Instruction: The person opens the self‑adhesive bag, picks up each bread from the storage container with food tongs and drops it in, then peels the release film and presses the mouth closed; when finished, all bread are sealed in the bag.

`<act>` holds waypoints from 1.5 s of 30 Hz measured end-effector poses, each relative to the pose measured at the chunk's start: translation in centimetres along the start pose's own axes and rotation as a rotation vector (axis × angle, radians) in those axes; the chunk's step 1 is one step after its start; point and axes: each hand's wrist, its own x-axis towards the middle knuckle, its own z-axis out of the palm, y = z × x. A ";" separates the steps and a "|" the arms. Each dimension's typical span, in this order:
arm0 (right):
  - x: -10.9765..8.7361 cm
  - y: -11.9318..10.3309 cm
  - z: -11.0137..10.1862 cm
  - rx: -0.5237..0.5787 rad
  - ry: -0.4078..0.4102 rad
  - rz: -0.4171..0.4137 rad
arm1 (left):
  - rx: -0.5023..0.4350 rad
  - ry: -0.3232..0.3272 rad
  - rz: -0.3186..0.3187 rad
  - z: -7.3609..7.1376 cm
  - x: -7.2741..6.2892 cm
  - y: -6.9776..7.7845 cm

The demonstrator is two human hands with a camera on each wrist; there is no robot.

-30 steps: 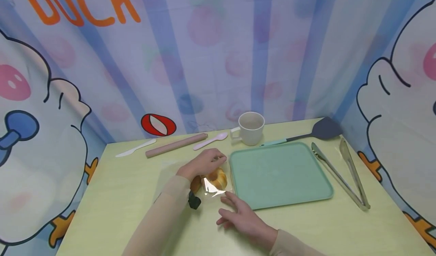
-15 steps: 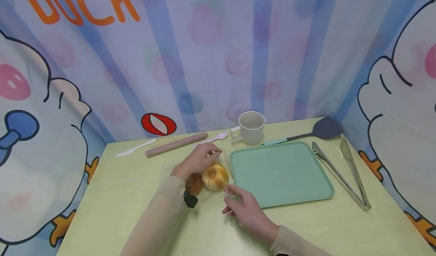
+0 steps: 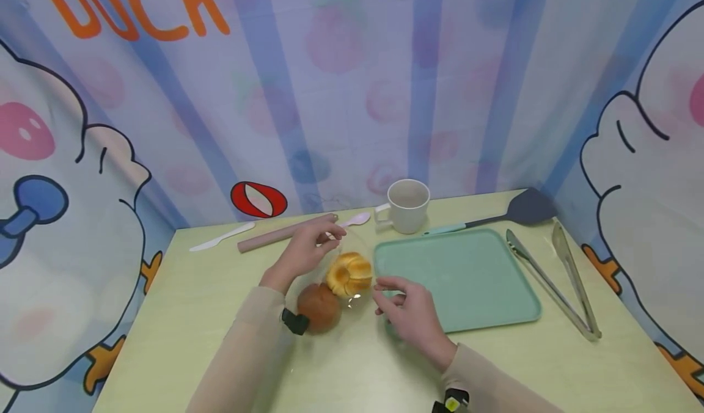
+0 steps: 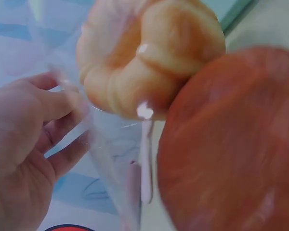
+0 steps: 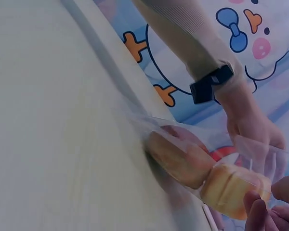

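Observation:
A clear plastic bag (image 5: 209,132) holds a golden ring-shaped bread (image 3: 357,272) and a round brown bun (image 3: 319,308). My left hand (image 3: 301,251) pinches the bag's far left edge, and in the left wrist view thin film runs from its fingertips. At the opposite edge, my right hand (image 3: 414,316) pinches the film between thumb and fingers, beside the ring bread. The bun lies nearer me, right by the left wrist. In the right wrist view both breads sit tilted inside the bag, close over the table.
A green tray (image 3: 456,285) lies just right of the bag, partly under my right hand. Behind are a white knife (image 3: 222,237), a pinkish-brown rod (image 3: 269,237), a pink spoon (image 3: 359,219), a mug (image 3: 409,208) and a spatula (image 3: 528,208). Metal tongs (image 3: 555,291) lie far right.
The left hand has moved left and away from me, the right hand slightly right and up. The breads have tilted, and the brown bun has come out from behind the left wrist.

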 end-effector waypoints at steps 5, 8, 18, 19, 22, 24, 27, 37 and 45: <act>0.9 -0.5 -0.9 -0.036 0.036 -0.034 | -0.035 0.002 -0.057 -1.1 -1.0 0.5; 1.5 -0.8 -1.4 -0.053 0.053 -0.052 | -0.046 0.031 -0.090 -1.6 -1.6 0.8; 3.7 -1.8 -2.8 -0.140 0.047 -0.177 | -0.072 0.192 -0.128 -2.8 -3.7 1.6; 3.8 -1.8 -2.9 -0.150 0.044 -0.193 | -0.080 0.207 -0.129 -2.9 -3.9 1.7; 4.3 -2.0 -3.2 -0.181 0.038 -0.246 | -0.090 0.249 -0.128 -3.1 -4.5 1.7; 4.6 -2.2 -3.3 -0.200 0.038 -0.279 | -0.103 0.272 -0.118 -3.2 -4.8 1.7; 5.0 -2.6 -3.4 -0.224 0.039 -0.311 | -0.127 0.304 -0.110 -3.3 -5.2 1.7; 6.2 -4.1 -3.6 -0.324 0.024 -0.399 | -0.178 0.459 0.012 -3.4 -5.9 2.3; 6.9 -5.6 -3.4 -0.303 0.088 -0.686 | -0.276 0.615 0.142 -3.8 -6.3 2.8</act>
